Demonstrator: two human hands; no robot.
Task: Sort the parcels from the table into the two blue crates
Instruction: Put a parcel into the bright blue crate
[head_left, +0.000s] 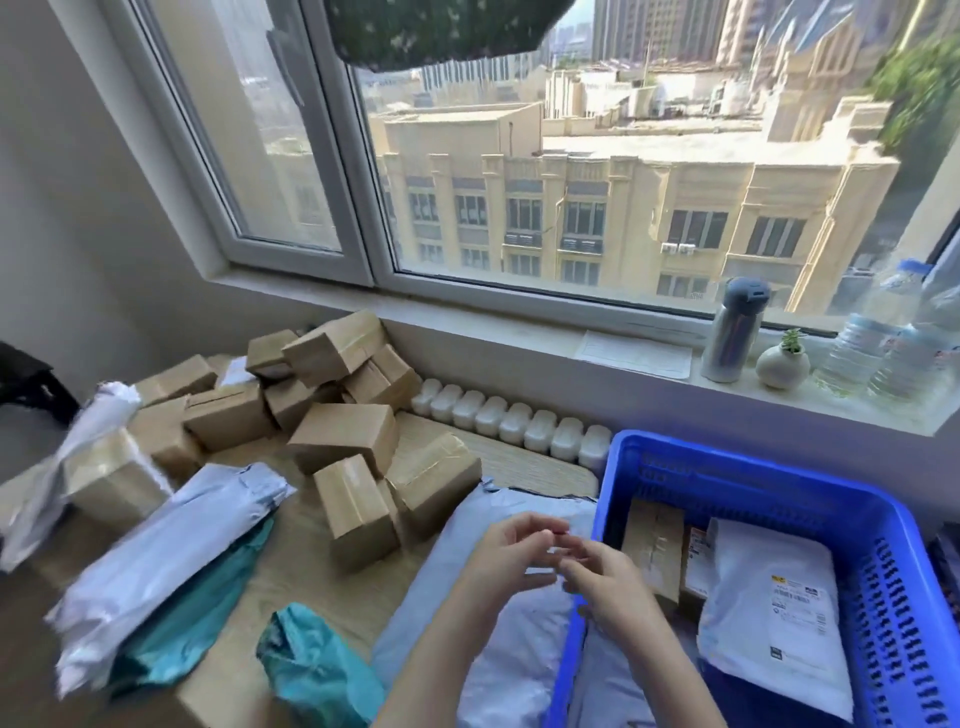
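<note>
A blue crate (883, 587) stands at the lower right; it holds a white mailer with a label (769, 613) and a brown box (652, 551). Several brown cardboard boxes (343, 436) are heaped on the table to the left. Grey-white mailer bags (171, 551) and teal bags (317, 670) lie in front of the heap. A pale grey mailer (498, 639) lies under my hands. My left hand (506, 558) and my right hand (605, 587) meet above it, by the crate's left wall, fingers loosely curled and fingertips touching. Neither hand holds a parcel.
A white radiator (514, 426) runs below the window sill. On the sill stand a flask (732, 332), a small white vase (782, 364), several water bottles (862, 348) and a sheet of paper (634, 353). A dark object (26, 379) stands at the far left.
</note>
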